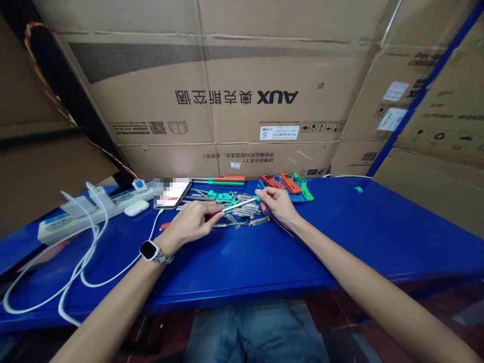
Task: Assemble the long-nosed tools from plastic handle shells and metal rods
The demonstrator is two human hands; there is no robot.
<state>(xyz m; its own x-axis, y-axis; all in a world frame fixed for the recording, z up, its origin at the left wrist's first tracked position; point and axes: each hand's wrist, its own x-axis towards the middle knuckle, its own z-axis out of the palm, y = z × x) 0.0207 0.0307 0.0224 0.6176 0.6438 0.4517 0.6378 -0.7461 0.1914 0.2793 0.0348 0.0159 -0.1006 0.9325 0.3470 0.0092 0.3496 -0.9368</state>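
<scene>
My left hand (191,220) is closed around the red end of a slim tool with a straight metal shaft (242,203), which points right and slightly up. At the shaft's far end, the fingers of my right hand (279,204) pinch a small green piece (257,198). Whether that piece is fixed to the shaft cannot be made out. Under and behind both hands lies a loose heap of clear plastic parts (259,221), thin metal rods and green pieces (221,195). A red handle end (165,227) shows beside my left hand.
Long red and green handles (229,179) with metal shafts lie behind the heap. Red, orange and green plastic shells (290,183) are stacked right of them. A phone (173,194), white earbud case (136,208), power strip (121,199) and looping white cables (83,267) occupy the left. Cardboard (234,65) walls the back.
</scene>
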